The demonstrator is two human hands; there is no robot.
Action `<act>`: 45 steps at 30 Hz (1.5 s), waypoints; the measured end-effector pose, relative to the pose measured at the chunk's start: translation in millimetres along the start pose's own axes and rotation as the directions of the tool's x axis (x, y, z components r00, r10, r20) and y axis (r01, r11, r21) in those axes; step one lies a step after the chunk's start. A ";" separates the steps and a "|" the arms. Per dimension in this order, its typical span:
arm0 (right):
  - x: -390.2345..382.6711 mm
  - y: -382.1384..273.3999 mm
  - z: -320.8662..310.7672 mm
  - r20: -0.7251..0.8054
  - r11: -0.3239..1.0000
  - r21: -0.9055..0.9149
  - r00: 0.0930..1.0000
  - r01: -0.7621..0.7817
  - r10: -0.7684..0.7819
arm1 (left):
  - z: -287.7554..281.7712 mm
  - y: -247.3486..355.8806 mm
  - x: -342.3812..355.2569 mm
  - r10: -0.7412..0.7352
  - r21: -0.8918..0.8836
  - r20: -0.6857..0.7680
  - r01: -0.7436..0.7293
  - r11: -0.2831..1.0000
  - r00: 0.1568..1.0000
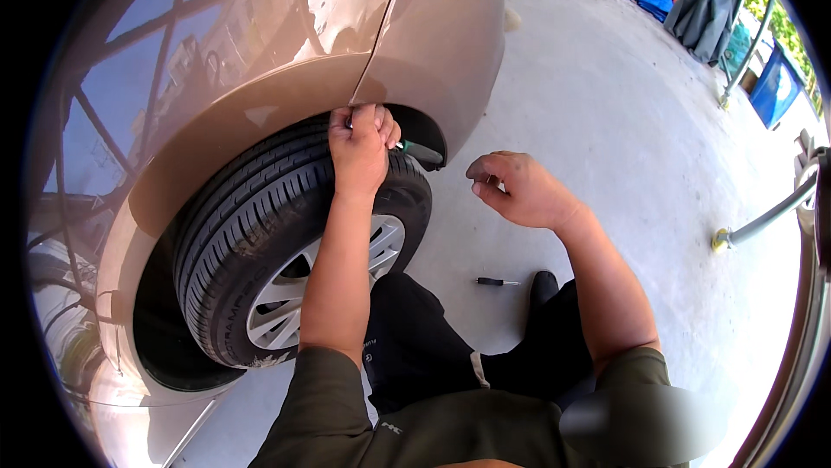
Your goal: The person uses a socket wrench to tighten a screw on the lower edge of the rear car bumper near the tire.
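My left hand (pixel 361 152) is up at the top of the wheel arch, where the fender (pixel 251 96) meets the bumper (pixel 441 44) of a bronze-coloured car. Its fingers are curled closed; a small shiny spot shows by the thumb, but what they grip is hidden. Just right of these fingers, a dark greenish piece (pixel 421 154) sits inside the arch. Below is the tyre (pixel 260 208), turned outward, with a silver alloy rim (pixel 286 295). My right hand (pixel 519 189) hovers apart from the car, right of the arch, fingers bent toward the thumb; I cannot make out anything held.
A black-handled screwdriver (pixel 496 282) lies on the pale concrete floor (pixel 597 122) near my shoe (pixel 544 286). Farther off at the right are a grey pole (pixel 770 213), a blue panel (pixel 776 87), and a dark draped cover (pixel 705 13).
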State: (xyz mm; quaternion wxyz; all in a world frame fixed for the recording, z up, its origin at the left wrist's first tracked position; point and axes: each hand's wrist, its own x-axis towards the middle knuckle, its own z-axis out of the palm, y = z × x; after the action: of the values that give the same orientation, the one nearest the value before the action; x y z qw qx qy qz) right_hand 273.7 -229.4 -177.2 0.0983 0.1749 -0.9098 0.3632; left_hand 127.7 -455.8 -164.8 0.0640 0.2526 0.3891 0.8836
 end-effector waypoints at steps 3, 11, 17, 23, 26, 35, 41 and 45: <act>-0.1 -0.3 1.6 0.005 1.000 0.000 1.000 0.011 -0.011 | 6.7 -5.7 -1.5 0.252 0.375 -0.019 -0.227 0.899 0.968; -1.2 -0.8 0.1 -0.009 0.998 0.055 1.000 -0.030 0.030 | 4.4 -0.6 -3.9 -0.179 -0.350 0.070 0.192 0.917 0.981; -0.6 -1.6 1.7 -0.003 1.000 0.006 1.000 0.011 -0.011 | 7.6 -8.5 -2.6 0.305 0.349 -0.029 -0.276 0.896 0.952; 0.6 -2.1 0.8 -0.006 1.000 0.020 1.000 0.009 -0.009 | 7.5 10.9 -5.4 -0.344 -0.614 0.235 0.413 0.673 0.909; 0.5 -2.8 1.8 0.019 1.000 0.002 1.000 0.018 -0.018 | 9.3 8.8 -8.2 -0.190 -0.269 0.013 0.186 0.945 0.982; 0.4 -6.0 1.7 0.014 1.000 0.020 1.000 -0.018 0.018 | 16.4 -2.8 -5.3 0.159 0.188 -0.108 -0.136 0.973 0.981; -0.1 -7.6 3.1 0.013 0.999 0.034 1.000 0.005 -0.006 | 6.8 9.7 -4.4 -0.266 -0.389 0.121 0.292 0.874 0.956; 1.5 -5.4 3.8 0.016 1.000 0.016 1.000 -0.015 0.015 | 13.3 2.2 -6.5 -0.035 -0.119 -0.047 0.029 0.992 0.998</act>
State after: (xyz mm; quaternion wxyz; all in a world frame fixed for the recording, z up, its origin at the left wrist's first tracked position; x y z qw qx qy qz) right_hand 274.2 -236.1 -176.0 0.0870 0.1716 -0.9088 0.3701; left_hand 140.1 -450.7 -158.2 0.0836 0.2204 0.3416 0.9098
